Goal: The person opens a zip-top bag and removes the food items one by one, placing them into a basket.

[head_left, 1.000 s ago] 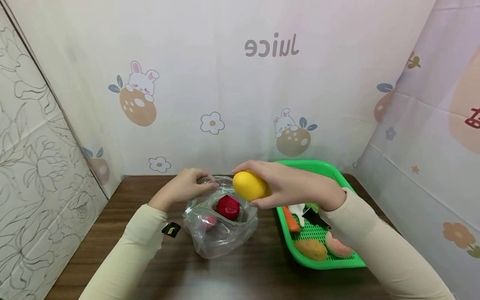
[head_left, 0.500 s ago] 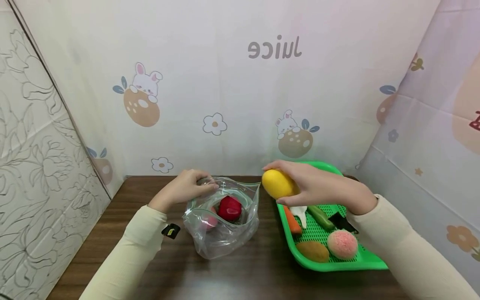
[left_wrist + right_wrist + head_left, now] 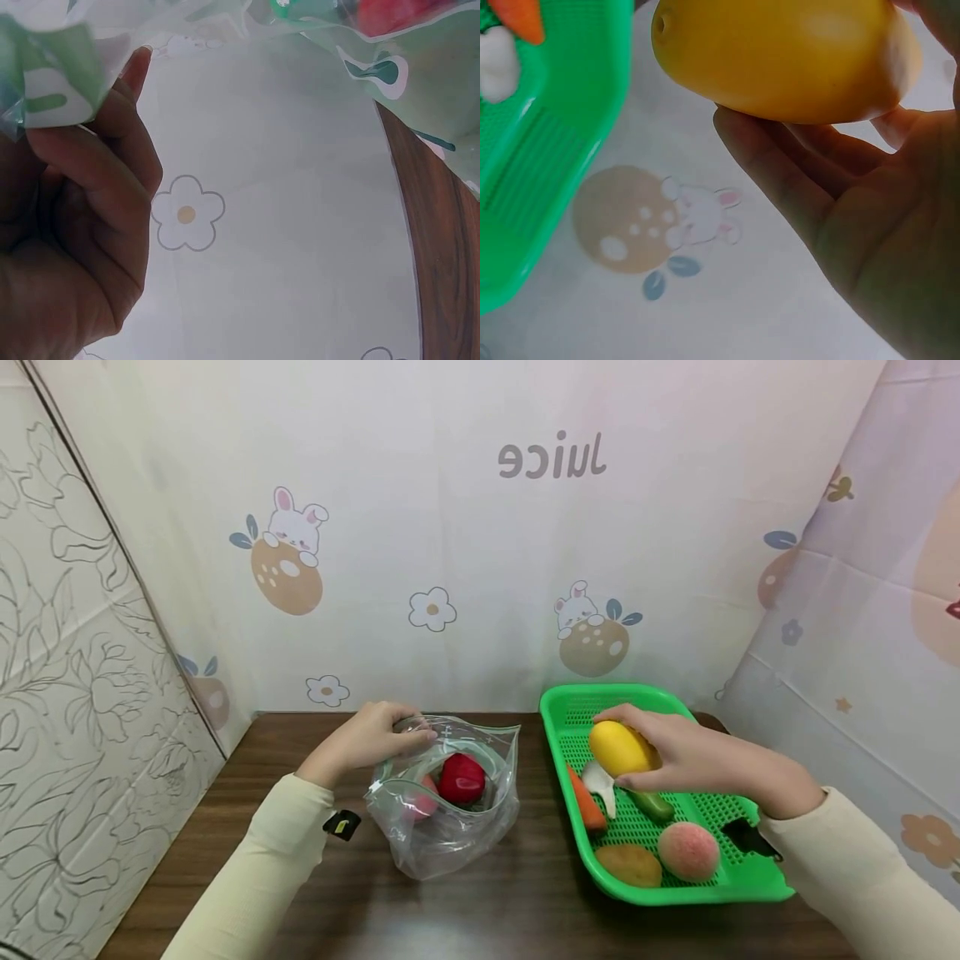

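My right hand [image 3: 693,756] holds a yellow mango [image 3: 618,748] between thumb and fingers, over the green plastic basket [image 3: 551,727]. In the right wrist view the mango [image 3: 780,60] shows a small dimple at one end. My left hand [image 3: 367,739] pinches the back left edge of a clear zip bag [image 3: 442,847], whose mouth gapes. Inside the bag lie a dark red fruit [image 3: 461,778] and a pinkish round one [image 3: 422,803]. Up close, the left wrist view has the bag's plastic [image 3: 64,75] between curled fingers.
In the basket are a carrot [image 3: 587,803], a white piece with a narrow end [image 3: 601,787], a green cucumber-like vegetable [image 3: 654,807], a potato [image 3: 630,865] and a peach [image 3: 688,852]. A printed curtain [image 3: 450,527] hangs behind the wooden table [image 3: 285,893].
My right hand has carried the mango rightward from above the bag to above the basket. The left hand keeps its place at the bag's edge.
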`<state>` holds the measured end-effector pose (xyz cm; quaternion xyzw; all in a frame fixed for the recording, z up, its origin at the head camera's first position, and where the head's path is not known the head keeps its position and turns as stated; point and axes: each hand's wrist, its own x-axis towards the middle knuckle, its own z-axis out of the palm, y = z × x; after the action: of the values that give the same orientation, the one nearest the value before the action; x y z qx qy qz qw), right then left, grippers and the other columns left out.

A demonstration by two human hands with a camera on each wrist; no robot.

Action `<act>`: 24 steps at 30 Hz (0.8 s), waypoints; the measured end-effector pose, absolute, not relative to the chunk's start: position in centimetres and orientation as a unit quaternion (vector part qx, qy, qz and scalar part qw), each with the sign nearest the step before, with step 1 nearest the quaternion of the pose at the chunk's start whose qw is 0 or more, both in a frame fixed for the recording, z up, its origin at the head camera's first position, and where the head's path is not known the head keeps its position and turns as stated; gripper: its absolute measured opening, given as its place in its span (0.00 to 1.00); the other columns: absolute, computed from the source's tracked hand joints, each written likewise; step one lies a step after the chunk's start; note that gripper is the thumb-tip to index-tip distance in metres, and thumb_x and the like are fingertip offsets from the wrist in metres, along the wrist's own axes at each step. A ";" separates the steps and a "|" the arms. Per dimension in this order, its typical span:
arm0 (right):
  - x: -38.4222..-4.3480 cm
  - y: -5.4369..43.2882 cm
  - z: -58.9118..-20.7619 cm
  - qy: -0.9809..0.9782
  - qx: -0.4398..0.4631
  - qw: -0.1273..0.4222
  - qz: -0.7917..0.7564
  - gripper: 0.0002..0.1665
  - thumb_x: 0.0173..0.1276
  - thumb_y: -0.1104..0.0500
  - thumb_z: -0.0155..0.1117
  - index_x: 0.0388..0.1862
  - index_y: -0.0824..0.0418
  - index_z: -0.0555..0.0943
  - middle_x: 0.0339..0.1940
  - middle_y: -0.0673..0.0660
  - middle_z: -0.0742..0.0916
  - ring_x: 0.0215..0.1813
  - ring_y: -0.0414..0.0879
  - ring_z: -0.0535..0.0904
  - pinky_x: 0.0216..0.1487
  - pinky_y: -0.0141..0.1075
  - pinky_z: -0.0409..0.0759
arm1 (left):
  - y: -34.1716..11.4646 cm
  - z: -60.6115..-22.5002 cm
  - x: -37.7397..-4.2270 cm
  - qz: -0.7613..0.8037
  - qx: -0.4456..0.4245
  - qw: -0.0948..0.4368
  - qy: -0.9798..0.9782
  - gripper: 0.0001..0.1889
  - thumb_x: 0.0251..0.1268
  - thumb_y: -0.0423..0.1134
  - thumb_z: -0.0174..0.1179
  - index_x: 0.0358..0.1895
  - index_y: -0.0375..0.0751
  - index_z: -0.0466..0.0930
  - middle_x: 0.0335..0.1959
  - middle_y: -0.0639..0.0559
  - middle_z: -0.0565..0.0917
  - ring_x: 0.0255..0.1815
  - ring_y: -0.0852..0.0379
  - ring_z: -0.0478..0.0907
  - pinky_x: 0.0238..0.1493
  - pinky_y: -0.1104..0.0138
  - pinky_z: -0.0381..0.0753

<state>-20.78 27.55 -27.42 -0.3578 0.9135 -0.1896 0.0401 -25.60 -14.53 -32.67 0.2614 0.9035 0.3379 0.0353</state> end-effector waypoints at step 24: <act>-25.8 34.5 -33.4 0.940 -0.155 0.221 -0.207 0.42 0.67 0.52 0.68 0.67 0.73 0.59 0.39 0.60 0.78 0.36 0.50 0.78 0.35 0.44 0.78 | -14.7 -32.7 -25.4 0.341 0.256 0.037 0.904 0.11 0.69 0.52 0.64 0.38 0.49 0.85 0.25 0.56 0.79 0.27 0.58 0.75 0.31 0.62 0.77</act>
<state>-25.81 34.45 -33.40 -0.1546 0.9404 -0.2073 0.2210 -25.44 -14.68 -32.70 0.2563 0.9038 0.3406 0.0372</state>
